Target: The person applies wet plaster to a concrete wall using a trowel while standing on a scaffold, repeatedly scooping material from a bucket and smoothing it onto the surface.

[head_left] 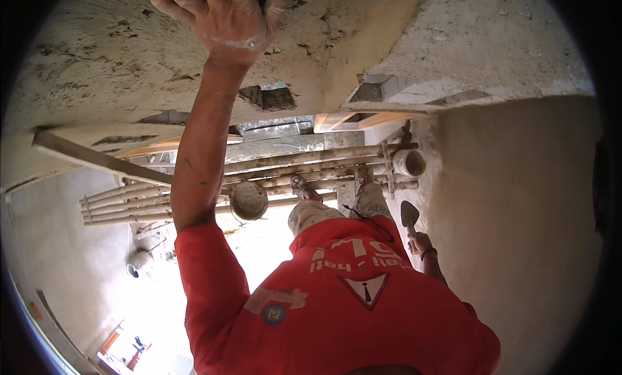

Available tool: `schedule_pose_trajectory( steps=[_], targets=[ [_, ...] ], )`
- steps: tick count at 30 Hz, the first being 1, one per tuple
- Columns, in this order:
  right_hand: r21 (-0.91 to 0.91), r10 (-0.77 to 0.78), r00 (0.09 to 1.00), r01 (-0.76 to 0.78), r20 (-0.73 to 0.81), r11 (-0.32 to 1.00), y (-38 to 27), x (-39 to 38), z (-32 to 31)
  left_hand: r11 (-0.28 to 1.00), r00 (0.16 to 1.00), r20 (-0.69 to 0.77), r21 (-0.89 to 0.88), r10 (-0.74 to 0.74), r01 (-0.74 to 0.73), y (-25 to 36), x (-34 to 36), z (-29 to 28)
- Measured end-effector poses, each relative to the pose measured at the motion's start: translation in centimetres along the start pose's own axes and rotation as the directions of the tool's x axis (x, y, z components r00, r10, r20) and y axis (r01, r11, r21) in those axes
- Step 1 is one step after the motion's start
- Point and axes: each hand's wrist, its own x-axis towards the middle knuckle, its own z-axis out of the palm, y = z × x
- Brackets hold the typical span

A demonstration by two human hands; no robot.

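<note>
My left hand [227, 26], dusted with pale plaster, is spread with fingers apart against the rough plastered surface [334, 47] at the top of the view. Low on the right, my right hand [418, 244] grips a dark-bladed trowel [409, 216], held out beside my red shirt. My feet [306, 190] are on a scaffold of bamboo poles [272, 165]. A mortar-caked bucket [249, 201] sits left of my feet.
A pale bucket [409, 162] is at the scaffold's right end. A long board [97, 156] slants at the left, near wooden frames [334, 122]. Plain walls [518, 213] flank both sides, with bright ground far below and ragged openings [269, 97] in the plaster.
</note>
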Motion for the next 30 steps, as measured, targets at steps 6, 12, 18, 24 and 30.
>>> schedule_pose_trajectory(
  steps=[6, 12, 18, 24, 30],
  targets=[
    [0.021, -0.019, 0.998, 0.017, 0.055, 1.0, -1.9, 3.7, -6.9, 0.992, 0.98, 0.172, -0.054, -0.1, 0.111, 1.7, 1.1, -1.7],
    [-0.002, -0.046, 0.997, 0.046, 0.069, 0.999, -3.2, 8.0, -13.6, 0.995, 0.978, 0.189, -0.023, -0.091, 0.097, 1.5, 0.7, -1.4],
    [0.043, -0.1, 0.992, 0.097, 0.08, 0.994, -4.7, 10.2, -16.4, 0.997, 0.986, 0.151, -0.018, -0.07, 0.073, 1.8, 1.5, -1.8],
    [-0.033, -0.109, 0.991, 0.112, 0.079, 0.993, -4.0, 10.7, -14.8, 0.999, 0.993, 0.112, 0.002, -0.045, 0.045, 1.6, 1.4, -1.2],
    [-0.057, -0.046, 0.995, 0.052, 0.094, 0.997, -2.5, 8.2, -9.7, 0.997, 0.996, 0.065, -0.05, -0.056, 0.059, 1.8, 1.4, -1.1]
  ],
)
